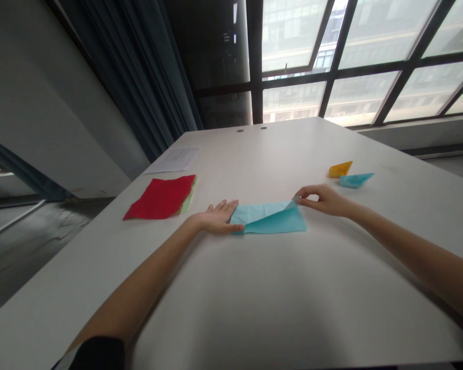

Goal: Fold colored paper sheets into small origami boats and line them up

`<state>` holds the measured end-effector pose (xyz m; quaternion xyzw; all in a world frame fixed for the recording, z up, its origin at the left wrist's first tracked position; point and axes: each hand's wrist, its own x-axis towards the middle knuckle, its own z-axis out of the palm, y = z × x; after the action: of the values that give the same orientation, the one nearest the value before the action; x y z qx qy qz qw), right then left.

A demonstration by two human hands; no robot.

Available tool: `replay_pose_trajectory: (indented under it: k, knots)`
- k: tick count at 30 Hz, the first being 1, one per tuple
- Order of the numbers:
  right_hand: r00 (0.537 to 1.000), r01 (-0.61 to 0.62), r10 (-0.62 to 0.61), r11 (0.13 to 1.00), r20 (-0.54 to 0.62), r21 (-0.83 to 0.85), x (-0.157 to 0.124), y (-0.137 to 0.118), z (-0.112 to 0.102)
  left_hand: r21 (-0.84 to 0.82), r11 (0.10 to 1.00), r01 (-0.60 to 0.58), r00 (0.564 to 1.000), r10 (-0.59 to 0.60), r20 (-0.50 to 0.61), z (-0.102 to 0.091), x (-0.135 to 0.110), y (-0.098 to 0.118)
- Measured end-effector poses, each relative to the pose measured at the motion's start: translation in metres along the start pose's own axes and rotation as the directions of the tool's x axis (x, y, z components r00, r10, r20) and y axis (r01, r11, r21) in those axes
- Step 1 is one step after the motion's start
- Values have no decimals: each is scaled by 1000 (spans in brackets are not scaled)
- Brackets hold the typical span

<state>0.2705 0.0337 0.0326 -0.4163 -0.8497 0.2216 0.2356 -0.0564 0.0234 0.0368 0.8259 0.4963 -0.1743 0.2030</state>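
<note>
A light blue sheet of paper [272, 220], partly folded, lies on the white table [254, 308] in front of me. My left hand [218, 218] rests flat on the table with fingers stretched out, pressing the sheet's left edge. My right hand [324, 199] pinches the sheet's upper right corner between thumb and fingers, lifting it slightly off the table.
A stack of coloured sheets with red on top [161, 197] lies to the left. A white printed page [174, 160] lies behind it. Two folded paper boats, one orange [340, 169] and one blue [354, 180], sit at the right. Windows and a dark curtain stand beyond the table.
</note>
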Motion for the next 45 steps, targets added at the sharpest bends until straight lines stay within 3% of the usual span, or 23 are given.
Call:
replay_pose_trajectory:
  k: [4,8,11,13,17,21,30,35,39,45]
  knots:
    - [978,-106,150,956,-146,272,3,7,3,-28,999,-31,999,30,-31,-2,1,-6]
    - [907,-216,371,816,-200,536,9,15,8,-31,998,-59,987,54,-149,3,8,-11]
    - [855,-298,486,748,-183,593,11,25,11,6,1000,-17,984,18,-175,8,12,-12]
    - [837,-352,518,758,-179,548,11,36,11,35,999,16,986,-10,-164,10,13,-11]
    - [863,-403,459,877,-210,263,7,53,10,46,998,36,986,-28,-165,11,12,-9]
    - [884,-419,429,903,-183,94,5,56,11,41,999,21,987,-14,-162,10,12,-10]
    - [895,-416,445,819,19,396,5,54,13,49,998,-37,986,44,-159,13,16,-20]
    - [916,-402,382,875,124,269,4,52,13,45,999,-31,974,40,-221,11,15,-13]
    - [933,-355,333,914,134,197,5,55,18,65,998,-16,956,35,-291,11,16,-9]
    - [933,-346,357,864,39,366,6,51,22,36,999,-31,934,41,-356,16,19,-10]
